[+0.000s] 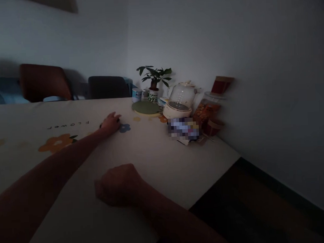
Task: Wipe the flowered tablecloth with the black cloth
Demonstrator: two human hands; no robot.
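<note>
My left hand point(111, 123) reaches far out over the tablecloth point(153, 157), next to a printed blue flower point(124, 128). Its fingers look stretched out and a little apart, with a small dark patch by the fingertips that I cannot make out. Closer to me, my right hand point(120, 186) is curled into a fist above the cloth, slightly blurred. Whatever it may hold is hidden. Beyond the left hand lies a round green mat point(145, 107).
A glass kettle point(181, 95) on a white base, a potted plant point(153, 95), a can point(137, 95), a snack jar point(206, 110) and a blurred-out packet point(184, 128) stand along the wall. Two chairs point(44, 82) are at the far side. The table edge point(215, 183) runs at right.
</note>
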